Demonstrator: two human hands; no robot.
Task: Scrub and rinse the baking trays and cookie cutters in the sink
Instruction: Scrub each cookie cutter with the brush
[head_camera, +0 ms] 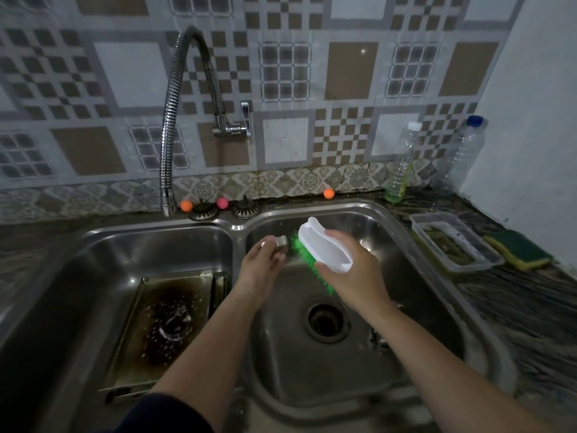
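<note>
Mid-task. L hand (265, 260) pinches small metal cookie cutter (280, 242) over R basin; R hand (349, 270) grips scrub brush (321, 250) against it. Baking tray (165, 326), burnt, in L basin — probably unscrubbed.

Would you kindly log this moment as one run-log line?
left hand: holds small metal cutter | right hand: grips scrub brush, bristles at cutter | baking tray: left basin, stained

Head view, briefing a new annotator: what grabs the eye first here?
The white brush with green bristles, gripped in the right hand over the right basin, meeting a small metal cutter in the left hand. Next, the scorched tray in the left basin, water splashing on it.
</note>
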